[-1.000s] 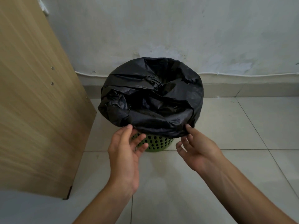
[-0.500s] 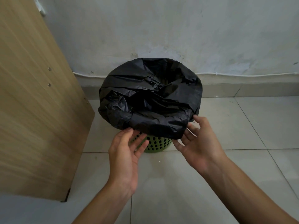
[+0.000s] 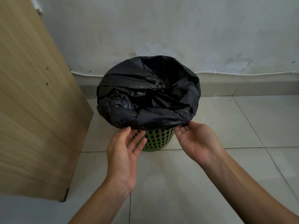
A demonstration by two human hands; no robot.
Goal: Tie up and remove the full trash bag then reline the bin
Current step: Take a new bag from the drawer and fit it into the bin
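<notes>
- My right hand has moved from hovering beside the overhang to pinching the hem of the black trash bag between thumb and fingers, at its near right edge.
- My left hand is still spread, fingertips touching the hem's underside, gripping nothing.
- The bag stays draped over the rim of the green perforated bin; lifting the hem has only begun on 1 side, I judge.
- The bin stands on the tiled floor near the wall.
- A wooden panel stands just left, crowding my left arm's reach.
</notes>
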